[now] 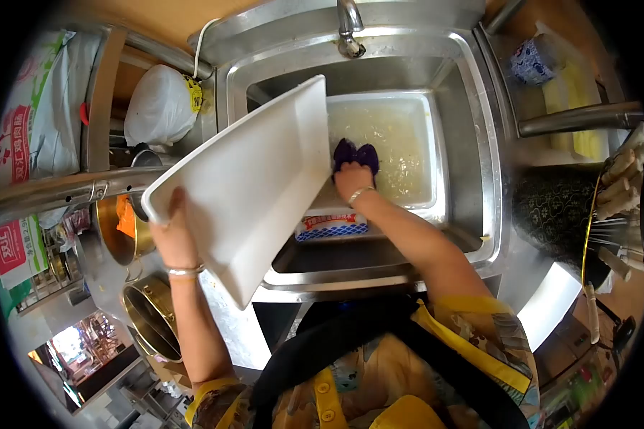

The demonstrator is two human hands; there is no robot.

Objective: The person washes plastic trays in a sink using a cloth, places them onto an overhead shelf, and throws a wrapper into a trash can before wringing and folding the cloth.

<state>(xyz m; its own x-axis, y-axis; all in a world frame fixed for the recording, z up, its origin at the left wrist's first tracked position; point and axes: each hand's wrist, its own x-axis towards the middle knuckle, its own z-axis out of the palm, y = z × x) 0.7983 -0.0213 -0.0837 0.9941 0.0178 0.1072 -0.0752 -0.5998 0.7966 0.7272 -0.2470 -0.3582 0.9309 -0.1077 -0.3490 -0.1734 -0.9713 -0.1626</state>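
A white rectangular tray (257,171) is tilted over the left side of the steel sink (483,143). My left hand (175,236) grips its lower left edge, with the thumb on the inner face. Inside the sink lies another white tray (433,154) holding cloudy yellowish water. My right hand (354,179) is closed on a dark purple cloth (356,154) over that water. Just below the right hand, a blue, red and white packet (330,226) shows in the sink, partly covered.
The faucet (350,28) stands at the sink's back. A white plastic bag (161,107) sits on the left, above brass-coloured pots (150,314). To the right are a metal rail (579,119), a patterned blue cup (533,62) and hanging utensils (622,186).
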